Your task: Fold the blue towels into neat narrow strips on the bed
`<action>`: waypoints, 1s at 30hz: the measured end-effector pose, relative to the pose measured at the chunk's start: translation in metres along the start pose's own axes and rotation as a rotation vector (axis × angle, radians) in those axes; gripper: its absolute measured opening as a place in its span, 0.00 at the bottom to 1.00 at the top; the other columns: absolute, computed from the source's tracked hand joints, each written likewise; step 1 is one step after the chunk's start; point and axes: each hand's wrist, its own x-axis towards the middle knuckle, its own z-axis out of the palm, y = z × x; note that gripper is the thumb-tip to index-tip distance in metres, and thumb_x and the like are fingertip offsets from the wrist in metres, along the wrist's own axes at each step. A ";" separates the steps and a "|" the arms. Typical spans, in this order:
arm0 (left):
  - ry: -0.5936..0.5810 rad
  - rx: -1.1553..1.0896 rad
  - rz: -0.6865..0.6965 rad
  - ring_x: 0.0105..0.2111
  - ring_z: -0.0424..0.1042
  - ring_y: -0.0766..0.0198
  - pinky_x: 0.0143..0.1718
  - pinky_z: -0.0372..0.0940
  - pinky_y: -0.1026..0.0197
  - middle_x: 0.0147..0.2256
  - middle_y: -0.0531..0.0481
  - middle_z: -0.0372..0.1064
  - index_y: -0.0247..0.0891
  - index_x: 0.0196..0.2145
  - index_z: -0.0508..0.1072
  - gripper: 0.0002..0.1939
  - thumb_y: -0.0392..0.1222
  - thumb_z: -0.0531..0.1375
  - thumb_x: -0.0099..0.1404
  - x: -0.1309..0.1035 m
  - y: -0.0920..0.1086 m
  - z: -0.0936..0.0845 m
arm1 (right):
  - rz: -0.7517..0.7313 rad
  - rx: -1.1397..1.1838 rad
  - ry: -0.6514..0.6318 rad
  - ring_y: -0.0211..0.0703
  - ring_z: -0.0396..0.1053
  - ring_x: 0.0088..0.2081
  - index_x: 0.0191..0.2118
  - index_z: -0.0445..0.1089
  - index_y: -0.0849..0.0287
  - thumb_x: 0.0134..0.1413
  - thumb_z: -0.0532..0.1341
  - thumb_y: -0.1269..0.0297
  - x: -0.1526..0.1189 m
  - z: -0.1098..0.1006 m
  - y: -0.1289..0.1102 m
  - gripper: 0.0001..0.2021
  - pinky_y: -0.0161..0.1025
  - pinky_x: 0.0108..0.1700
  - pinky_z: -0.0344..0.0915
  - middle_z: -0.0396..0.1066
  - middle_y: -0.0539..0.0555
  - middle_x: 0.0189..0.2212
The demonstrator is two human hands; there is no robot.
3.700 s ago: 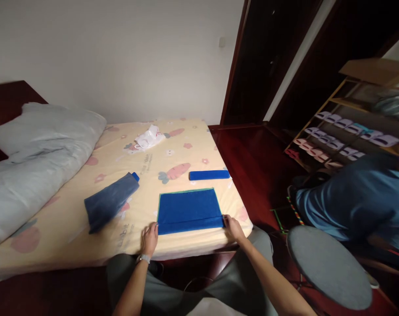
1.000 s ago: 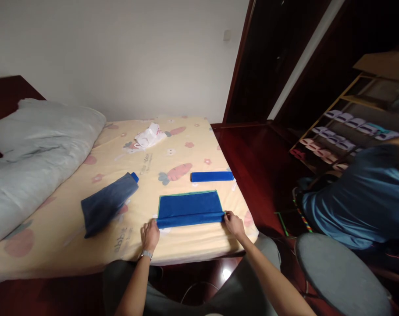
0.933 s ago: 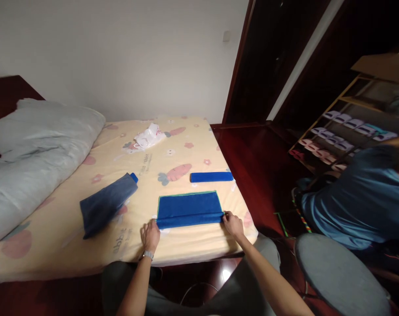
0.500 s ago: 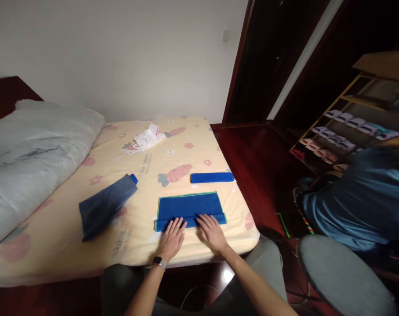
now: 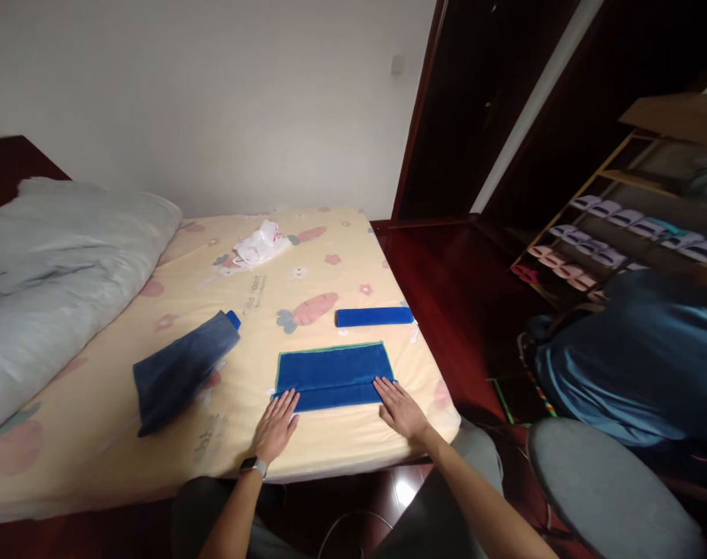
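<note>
A blue cloth (image 5: 333, 369) with green edging lies on the bed, its near edge folded over in a strip. My left hand (image 5: 276, 423) rests flat at the strip's left end, fingers stretched out. At the strip's right end lies my right hand (image 5: 401, 407), its fingers also extended on the cloth. Beyond the cloth is a narrow folded blue strip (image 5: 374, 316). To the left, a dark grey-blue cloth (image 5: 184, 369) lies at a slant, with a bright blue piece (image 5: 233, 319) showing at its upper end.
The bed (image 5: 225, 458) has a yellow patterned sheet. A white plastic bag (image 5: 262, 244) lies farther back, and a grey quilt (image 5: 67, 272) at the left. On the right are a round grey stool (image 5: 610, 489), a person in blue (image 5: 639, 357) and a shoe rack (image 5: 601, 175).
My hands have moved apart, the left one leftward and the right one rightward, out to the two ends of the folded strip. The view has shifted slightly.
</note>
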 end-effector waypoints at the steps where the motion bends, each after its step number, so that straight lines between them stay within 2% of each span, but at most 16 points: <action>1: 0.013 -0.003 -0.019 0.69 0.52 0.56 0.68 0.52 0.46 0.70 0.49 0.50 0.47 0.71 0.45 0.31 0.47 0.48 0.74 -0.003 -0.005 0.000 | 0.003 0.013 -0.002 0.49 0.48 0.70 0.72 0.47 0.61 0.62 0.52 0.70 -0.001 0.000 0.004 0.33 0.54 0.69 0.52 0.49 0.58 0.70; 5: 0.107 -0.079 -0.094 0.68 0.54 0.58 0.67 0.57 0.48 0.68 0.49 0.55 0.45 0.69 0.54 0.28 0.40 0.48 0.73 -0.013 -0.018 0.004 | 0.047 0.126 0.016 0.48 0.51 0.69 0.70 0.53 0.60 0.58 0.52 0.74 -0.003 0.003 0.018 0.33 0.55 0.69 0.54 0.53 0.58 0.69; 9: 0.211 -0.231 -0.190 0.65 0.60 0.59 0.66 0.60 0.49 0.64 0.47 0.63 0.44 0.64 0.62 0.26 0.37 0.49 0.71 -0.016 -0.023 0.009 | 0.209 0.344 0.085 0.49 0.58 0.66 0.66 0.62 0.58 0.60 0.52 0.70 -0.004 0.004 0.024 0.28 0.54 0.67 0.58 0.61 0.58 0.65; 12: 0.279 -0.400 -0.293 0.61 0.67 0.56 0.63 0.64 0.48 0.60 0.45 0.68 0.43 0.59 0.67 0.21 0.40 0.50 0.70 -0.013 -0.025 0.010 | 0.347 0.505 0.144 0.50 0.64 0.63 0.61 0.67 0.56 0.63 0.53 0.65 -0.004 -0.001 0.025 0.22 0.54 0.66 0.60 0.65 0.58 0.62; 16: 0.317 -0.617 -0.455 0.53 0.73 0.55 0.56 0.68 0.51 0.52 0.44 0.74 0.41 0.51 0.72 0.18 0.49 0.52 0.69 -0.003 -0.028 0.005 | 0.426 0.623 0.142 0.51 0.69 0.57 0.53 0.71 0.56 0.62 0.55 0.58 0.004 -0.010 0.032 0.18 0.52 0.62 0.63 0.71 0.58 0.56; 19: 0.312 -0.675 -0.591 0.43 0.77 0.55 0.46 0.72 0.54 0.44 0.43 0.78 0.38 0.45 0.74 0.21 0.57 0.52 0.68 0.010 -0.031 0.002 | 0.503 0.564 0.100 0.53 0.72 0.48 0.45 0.74 0.57 0.64 0.53 0.49 0.017 -0.014 0.040 0.19 0.49 0.55 0.67 0.77 0.60 0.45; 22: 0.302 -0.643 -0.630 0.38 0.77 0.56 0.41 0.72 0.56 0.37 0.44 0.78 0.37 0.40 0.74 0.23 0.59 0.50 0.69 0.025 -0.036 0.003 | 0.592 0.471 0.019 0.51 0.74 0.39 0.37 0.73 0.58 0.65 0.49 0.46 0.034 -0.016 0.049 0.23 0.44 0.44 0.69 0.77 0.59 0.36; 24: 0.295 -0.604 -0.647 0.36 0.76 0.56 0.39 0.71 0.57 0.36 0.45 0.78 0.38 0.38 0.74 0.23 0.58 0.49 0.69 0.036 -0.039 0.004 | 0.629 0.434 -0.007 0.50 0.74 0.37 0.38 0.73 0.57 0.65 0.50 0.47 0.043 -0.015 0.053 0.21 0.42 0.41 0.68 0.77 0.58 0.36; 26: 0.289 -0.546 -0.671 0.36 0.76 0.56 0.39 0.70 0.57 0.34 0.45 0.77 0.39 0.39 0.75 0.20 0.55 0.50 0.69 0.045 -0.040 0.003 | 0.668 0.402 -0.009 0.51 0.75 0.38 0.44 0.72 0.57 0.64 0.52 0.51 0.049 -0.014 0.055 0.18 0.42 0.41 0.67 0.78 0.57 0.39; 28: 0.294 -0.479 -0.703 0.38 0.76 0.55 0.42 0.68 0.55 0.35 0.45 0.77 0.39 0.41 0.75 0.16 0.52 0.53 0.69 0.052 -0.040 -0.001 | 0.703 0.324 -0.005 0.53 0.75 0.40 0.52 0.69 0.57 0.64 0.54 0.53 0.052 -0.015 0.054 0.18 0.44 0.42 0.66 0.78 0.58 0.39; 30: 0.321 -0.384 -0.717 0.44 0.74 0.52 0.48 0.66 0.50 0.39 0.42 0.77 0.40 0.45 0.75 0.15 0.49 0.55 0.69 0.054 -0.035 -0.007 | 0.705 0.165 0.020 0.55 0.74 0.41 0.56 0.66 0.58 0.65 0.55 0.56 0.052 -0.018 0.048 0.19 0.45 0.44 0.65 0.77 0.60 0.39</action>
